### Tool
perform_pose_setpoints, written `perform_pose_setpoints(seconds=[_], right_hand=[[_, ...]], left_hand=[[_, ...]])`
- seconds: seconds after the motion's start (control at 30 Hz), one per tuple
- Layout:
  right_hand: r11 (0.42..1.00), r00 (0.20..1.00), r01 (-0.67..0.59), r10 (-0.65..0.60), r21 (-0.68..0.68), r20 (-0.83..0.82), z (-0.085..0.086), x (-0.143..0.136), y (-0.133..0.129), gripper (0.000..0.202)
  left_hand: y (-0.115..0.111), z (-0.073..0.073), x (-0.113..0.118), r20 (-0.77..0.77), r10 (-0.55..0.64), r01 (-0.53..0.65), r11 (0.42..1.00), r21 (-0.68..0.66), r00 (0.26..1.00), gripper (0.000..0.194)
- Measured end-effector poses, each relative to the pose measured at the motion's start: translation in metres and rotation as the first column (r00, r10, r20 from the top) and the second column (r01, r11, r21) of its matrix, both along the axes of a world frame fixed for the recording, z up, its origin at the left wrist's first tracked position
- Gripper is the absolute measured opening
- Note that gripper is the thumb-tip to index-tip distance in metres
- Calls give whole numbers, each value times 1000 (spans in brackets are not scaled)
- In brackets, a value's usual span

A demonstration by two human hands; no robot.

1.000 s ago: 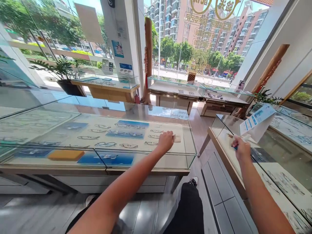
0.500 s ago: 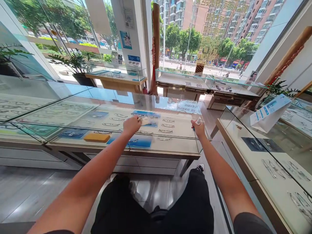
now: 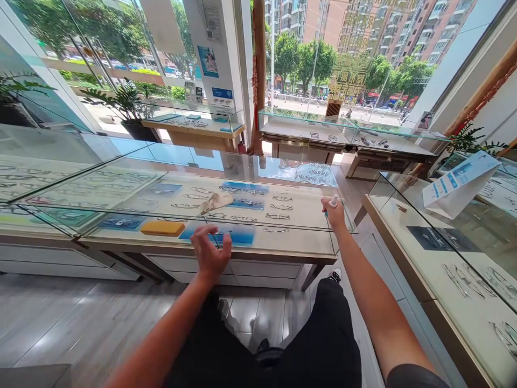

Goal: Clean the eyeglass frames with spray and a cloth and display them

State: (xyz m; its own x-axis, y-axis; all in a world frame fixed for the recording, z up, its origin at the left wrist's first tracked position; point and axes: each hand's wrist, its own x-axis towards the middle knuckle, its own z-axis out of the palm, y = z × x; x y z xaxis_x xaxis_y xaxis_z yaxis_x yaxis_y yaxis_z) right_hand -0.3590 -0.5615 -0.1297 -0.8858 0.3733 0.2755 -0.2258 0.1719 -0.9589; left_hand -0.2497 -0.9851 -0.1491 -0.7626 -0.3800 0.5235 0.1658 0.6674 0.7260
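While the right hand (image 3: 336, 216) grips a bottle (image 3: 333, 201), the cloth (image 3: 217, 201) lies forward of the nearer left hand (image 3: 210, 258), its fingers spread.

We see gold characters (image 3: 350, 75) on the window (image 3: 301, 81) and print on the card (image 3: 460, 183), none legible.

So your left hand (image 3: 210, 252) is empty by the display case's (image 3: 301, 245) front edge, cloth (image 3: 217, 202) on the glass, spray bottle (image 3: 332, 202) in your right (image 3: 335, 214).
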Motion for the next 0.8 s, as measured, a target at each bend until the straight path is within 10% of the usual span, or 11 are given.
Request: perform_pose_setpoints(seconds=[0.07,0.1,0.33,0.8], right_hand=[[1000,1000,-6,6,11,10,-1,-1,-1,53],[1000,1000,-8,8,15,13,-1,-1,-1,52],[999,999,-26,25,42,35,1,-2,-1,55],[991,998,50,-55,120,36,-5,-8,0,64]], left_hand=[[27,-41,21,210,-222,92,864,495,952,25],[39,-61,26,288,-233,-61,672,738,929,28],[79,-135,-19,530,-302,-449,300,842,792,24],[75,-165,-55,545,-449,-496,233,837,709,45]])
